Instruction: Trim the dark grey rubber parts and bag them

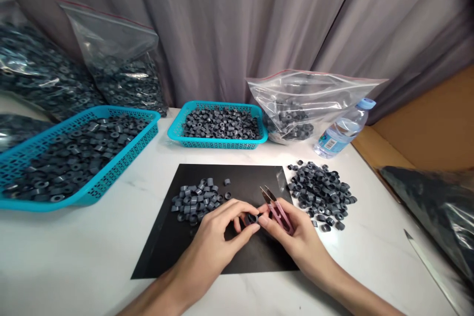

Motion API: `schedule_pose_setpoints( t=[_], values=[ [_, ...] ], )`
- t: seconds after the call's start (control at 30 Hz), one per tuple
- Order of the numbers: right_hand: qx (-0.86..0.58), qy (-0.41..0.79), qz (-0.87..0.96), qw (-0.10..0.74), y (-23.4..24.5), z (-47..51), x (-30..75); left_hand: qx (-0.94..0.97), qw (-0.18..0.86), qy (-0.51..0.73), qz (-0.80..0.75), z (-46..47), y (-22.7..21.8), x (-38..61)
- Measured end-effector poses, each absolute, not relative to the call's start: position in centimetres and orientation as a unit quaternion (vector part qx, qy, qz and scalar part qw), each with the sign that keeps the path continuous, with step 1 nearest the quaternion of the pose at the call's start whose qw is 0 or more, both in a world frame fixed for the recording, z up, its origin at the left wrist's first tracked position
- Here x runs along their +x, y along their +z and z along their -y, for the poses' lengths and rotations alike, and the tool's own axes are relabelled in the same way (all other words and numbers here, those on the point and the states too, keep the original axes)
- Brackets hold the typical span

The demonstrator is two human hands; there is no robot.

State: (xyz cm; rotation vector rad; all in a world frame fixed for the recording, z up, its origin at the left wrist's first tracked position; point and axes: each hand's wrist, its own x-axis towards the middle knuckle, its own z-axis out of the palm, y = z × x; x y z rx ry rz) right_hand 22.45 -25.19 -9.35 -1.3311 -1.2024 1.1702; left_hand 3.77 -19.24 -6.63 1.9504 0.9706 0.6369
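Holding a small dark grey plastic-looking ring between thumb and fingers set narrowly, the left hand sits above the flat black rectangular mat, slightly right of its middle. The right hand has its thumb and forefinger tips close at the ring's right side, and that same hand grips pink-handled metal snips. These lie just right of the ring, their long axis slanting leftward to the mat's far edge, so the parted blades point past the ring rather than at it. One heap of similar grey rings rests on the mat's left half; another heap of dark rings lies by its right edge, on the white marbled desk. Fingertips cover part of the held ring; whether the dark bit by the right thumb belongs to it, I cannot tell.
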Motion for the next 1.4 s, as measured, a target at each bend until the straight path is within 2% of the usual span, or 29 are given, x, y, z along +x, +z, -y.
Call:
schedule_pose_setpoints(
  t=[0.13, 0.53, 1.4],
  values=[
    [-0.547, 0.484, 0.494, 0.472, -9.5, 25.3, 22.5, 0.787, 0.393, 0.272, -0.39, 19.6, -6.8, 3.8],
    [-0.485, 0.559, 0.479, 0.472, -8.8, 25.2, 23.0, 0.768, 0.414, 0.313, -0.376, 19.6, -6.8, 3.8],
    [-0.474, 0.561, 0.487, 0.473, -9.0, 25.0, 23.6, 0.794, 0.373, 0.345, -0.333, 19.9, -6.4, 3.7]
  ],
)
